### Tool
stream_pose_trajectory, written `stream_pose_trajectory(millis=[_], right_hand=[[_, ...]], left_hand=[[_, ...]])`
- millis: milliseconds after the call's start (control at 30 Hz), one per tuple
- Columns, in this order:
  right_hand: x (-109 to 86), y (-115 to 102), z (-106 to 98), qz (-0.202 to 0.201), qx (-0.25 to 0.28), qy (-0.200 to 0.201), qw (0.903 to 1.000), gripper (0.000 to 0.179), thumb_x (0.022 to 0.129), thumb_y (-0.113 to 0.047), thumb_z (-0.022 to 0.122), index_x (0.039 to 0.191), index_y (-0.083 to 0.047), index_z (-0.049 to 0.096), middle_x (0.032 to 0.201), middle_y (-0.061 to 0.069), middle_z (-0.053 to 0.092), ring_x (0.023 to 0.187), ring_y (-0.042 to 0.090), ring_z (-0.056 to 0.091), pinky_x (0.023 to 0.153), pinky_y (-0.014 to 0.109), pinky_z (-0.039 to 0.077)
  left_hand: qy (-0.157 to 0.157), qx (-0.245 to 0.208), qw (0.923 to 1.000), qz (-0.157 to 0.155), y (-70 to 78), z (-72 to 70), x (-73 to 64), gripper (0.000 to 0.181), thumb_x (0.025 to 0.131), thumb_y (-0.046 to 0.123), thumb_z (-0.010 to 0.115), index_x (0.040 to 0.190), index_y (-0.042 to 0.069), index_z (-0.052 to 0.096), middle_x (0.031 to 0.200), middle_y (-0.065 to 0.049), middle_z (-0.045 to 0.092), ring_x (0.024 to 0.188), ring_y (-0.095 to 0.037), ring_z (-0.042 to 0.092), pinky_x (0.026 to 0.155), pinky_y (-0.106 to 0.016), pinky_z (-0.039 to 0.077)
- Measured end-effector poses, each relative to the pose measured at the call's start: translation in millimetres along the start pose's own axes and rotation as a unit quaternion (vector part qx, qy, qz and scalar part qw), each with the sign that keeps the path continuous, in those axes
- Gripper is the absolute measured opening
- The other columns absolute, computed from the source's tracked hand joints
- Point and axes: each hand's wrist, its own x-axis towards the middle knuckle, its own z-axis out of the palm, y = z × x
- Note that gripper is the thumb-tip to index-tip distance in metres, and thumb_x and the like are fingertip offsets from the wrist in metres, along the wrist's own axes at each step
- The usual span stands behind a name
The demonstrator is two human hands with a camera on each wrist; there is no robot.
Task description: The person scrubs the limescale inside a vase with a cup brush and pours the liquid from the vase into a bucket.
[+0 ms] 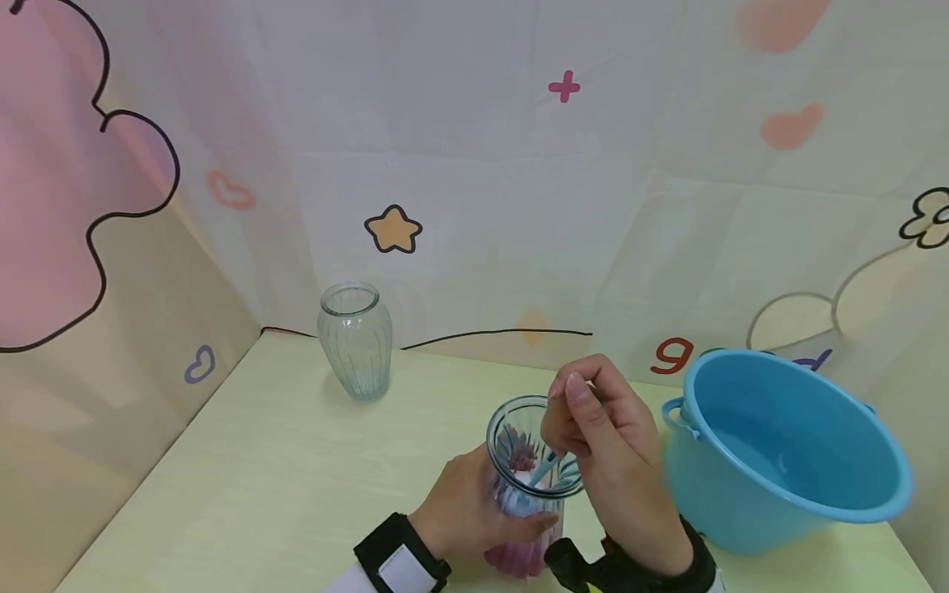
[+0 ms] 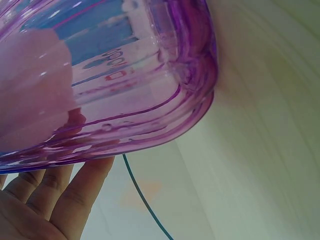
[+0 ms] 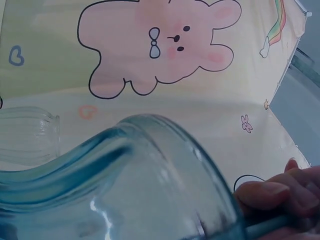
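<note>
My left hand point(image 1: 474, 506) grips the side of a ribbed glass vase point(image 1: 519, 556), bluish at the rim and pink-purple at the base. The vase leans, its mouth facing up. Above the mouth, my right hand point(image 1: 615, 453) pinches a thin blue handle point(image 1: 544, 468) that reaches down inside. A pale, rounded mass point(image 2: 35, 90) shows through the purple glass in the left wrist view; its kind is unclear. The right wrist view has the curled fingers point(image 3: 265, 194) at the handle, beside the vase's rim. The handle's upper end is hidden by the hand.
A clear ribbed glass vase point(image 1: 356, 346) stands upright at the back left of the pale table point(image 1: 296, 478). To the right is a large blue bucket point(image 1: 734, 494) with a side handle, close to my right hand. A printed cloth point(image 1: 474, 165) hangs behind.
</note>
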Motion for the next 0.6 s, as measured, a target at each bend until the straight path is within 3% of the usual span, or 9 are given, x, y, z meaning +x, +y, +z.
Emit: stream_pose_trajectory(millis=[300,600], right_hand=[[3.3,-7.6,-1.0,-0.018,0.052,0.045,0.9975,0.031,0.111,-0.001,0.026,0.108,-0.009,0.056,0.068,0.003,0.031,0.056,0.019,0.030,0.053,0.037,0.025],[3.0,-4.9,-9.2,-0.084,0.136,0.062,0.9851,0.036,0.110,0.002,0.019,0.110,-0.001,0.055,0.070,0.005,0.031,0.056,0.018,0.028,0.052,0.036,0.021]], left_hand=[[0.007,0.005,0.9999,0.010,0.2,-0.3,-0.6,0.074,0.074,0.057,0.087,0.133,0.029,0.052,0.114,0.011,0.073,0.097,-0.001,0.067,0.085,-0.026,0.058],[0.022,0.025,0.9992,0.022,-1.9,2.0,0.0,0.071,0.074,0.059,0.087,0.129,0.027,0.056,0.114,0.008,0.074,0.096,-0.002,0.068,0.079,-0.025,0.058]])
